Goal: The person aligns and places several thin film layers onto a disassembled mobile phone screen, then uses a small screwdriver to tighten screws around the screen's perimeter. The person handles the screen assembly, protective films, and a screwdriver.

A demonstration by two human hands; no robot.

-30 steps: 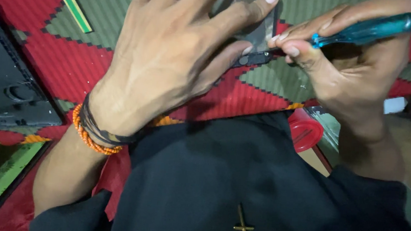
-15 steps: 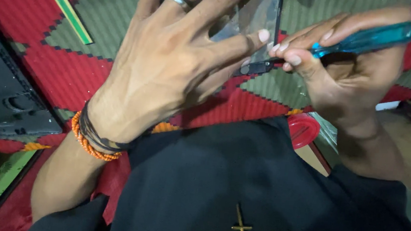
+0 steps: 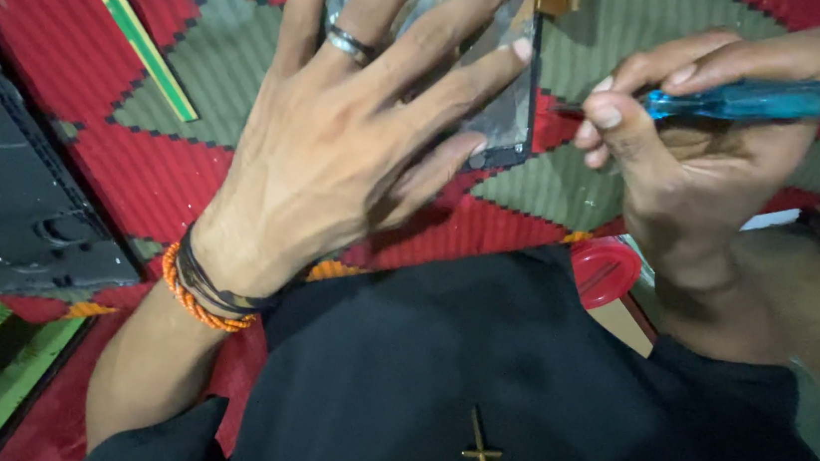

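My left hand [image 3: 358,145] lies flat with fingers spread on a thin dark-framed panel with a shiny, foil-like surface [image 3: 507,110], pressing it onto the patterned mat. A ring sits on one finger, and orange and dark bands circle the wrist. My right hand [image 3: 696,178] grips a screwdriver with a clear blue handle [image 3: 743,97]. Its thin metal tip points left toward the panel's right edge, near my left fingertips. The panel's upper part runs out of view.
A red, grey and green patterned mat [image 3: 185,169] covers the surface. A black plastic casing [image 3: 3,191] lies at left. Green strips [image 3: 130,18] sit top left. A small red lid [image 3: 604,271] rests beside my black-clothed lap, where a cross pendant [image 3: 483,460] hangs.
The view has shifted so both hands sit lower in frame. The screwdriver tip has pulled slightly right, away from the panel's corner, while my left hand stays spread on the panel.
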